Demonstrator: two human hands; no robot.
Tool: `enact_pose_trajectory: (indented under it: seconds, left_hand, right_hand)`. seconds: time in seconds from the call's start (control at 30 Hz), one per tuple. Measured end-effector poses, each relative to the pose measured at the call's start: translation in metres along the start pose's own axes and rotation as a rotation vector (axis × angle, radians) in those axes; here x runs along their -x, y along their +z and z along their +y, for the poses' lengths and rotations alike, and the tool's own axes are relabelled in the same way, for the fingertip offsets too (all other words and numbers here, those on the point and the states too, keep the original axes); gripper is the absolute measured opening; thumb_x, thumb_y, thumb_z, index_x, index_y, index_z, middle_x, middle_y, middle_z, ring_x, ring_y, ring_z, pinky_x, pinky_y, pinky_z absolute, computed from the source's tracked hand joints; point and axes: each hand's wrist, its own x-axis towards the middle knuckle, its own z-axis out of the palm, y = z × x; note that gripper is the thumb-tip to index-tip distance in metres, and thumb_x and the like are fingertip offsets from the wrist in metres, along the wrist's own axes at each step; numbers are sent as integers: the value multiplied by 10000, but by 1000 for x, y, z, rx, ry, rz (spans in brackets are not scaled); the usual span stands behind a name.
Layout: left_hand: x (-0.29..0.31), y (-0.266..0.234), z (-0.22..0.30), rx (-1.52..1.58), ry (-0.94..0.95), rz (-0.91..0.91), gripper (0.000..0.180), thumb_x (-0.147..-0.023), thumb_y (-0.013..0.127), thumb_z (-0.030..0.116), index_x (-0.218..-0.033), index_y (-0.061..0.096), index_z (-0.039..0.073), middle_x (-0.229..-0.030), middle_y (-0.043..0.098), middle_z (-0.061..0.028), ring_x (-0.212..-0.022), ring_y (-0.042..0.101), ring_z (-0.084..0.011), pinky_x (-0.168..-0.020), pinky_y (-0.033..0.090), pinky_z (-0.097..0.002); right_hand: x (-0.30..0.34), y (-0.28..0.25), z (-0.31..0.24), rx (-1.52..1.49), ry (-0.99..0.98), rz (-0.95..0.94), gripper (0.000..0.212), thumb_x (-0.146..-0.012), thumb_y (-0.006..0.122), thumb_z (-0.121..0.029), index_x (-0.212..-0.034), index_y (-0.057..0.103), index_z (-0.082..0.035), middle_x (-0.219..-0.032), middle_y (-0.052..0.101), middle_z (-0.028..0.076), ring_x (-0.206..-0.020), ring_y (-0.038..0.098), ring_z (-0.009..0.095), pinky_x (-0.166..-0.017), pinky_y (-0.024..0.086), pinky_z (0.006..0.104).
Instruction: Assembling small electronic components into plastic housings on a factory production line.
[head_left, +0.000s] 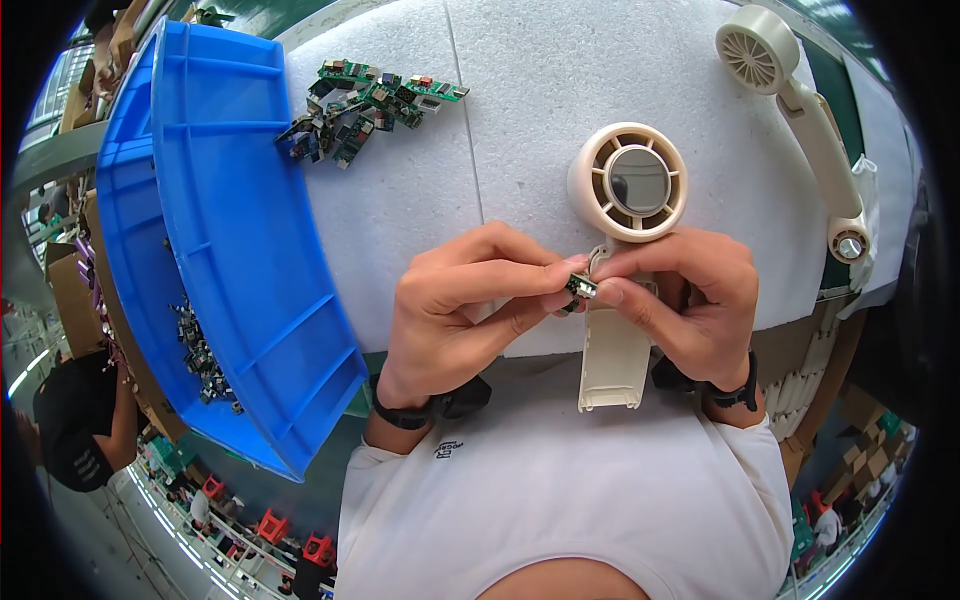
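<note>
My left hand (455, 305) pinches a small green circuit board (581, 287) between thumb and fingertips, in front of my chest. Close against it, my right hand (705, 295) is closed around the neck of a cream handheld fan (638, 181), its thumb tip touching the board's right end. The fan's round head, with a shiny disc in its centre, points away from me on the mat. Toward me extends its opened handle shell (613, 368), hollow side up. A thin loop of what looks like wire shows by the fingertips; where it leads is hidden.
Several loose circuit boards (375, 105) lie heaped on the white foam mat (530, 60). At left a blue bin (240, 200) stands tilted, with more small parts inside. Another cream fan (815, 140) lies far right. A person in a black cap (75, 420) is at lower left.
</note>
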Motion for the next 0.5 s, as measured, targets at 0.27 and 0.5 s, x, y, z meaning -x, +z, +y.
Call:
enact_pose_trajectory:
  seconds: [0.27, 0.5]
  left_hand:
    - [-1, 12, -2, -201, 102, 149, 387, -791, 725, -149, -1120, 760, 52, -968, 702, -100, -853, 702, -178, -710, 567, -279]
    - [3, 13, -3, -305, 185, 148, 334, -825, 700, -162, -1119, 738, -9, -1016, 696, -152, -892, 692, -187, -747, 566, -263]
  right_hand:
    - [-3, 7, 1, 60, -4, 76, 122, -822, 808, -63, -930, 754, -40, -707, 698, 23, -441, 452, 33, -415, 307, 217]
    - [-1, 9, 0, 115, -8, 89, 127, -828, 805, -64, -935, 745, -30, -627, 625, 2, -445, 413, 36, -422, 296, 230]
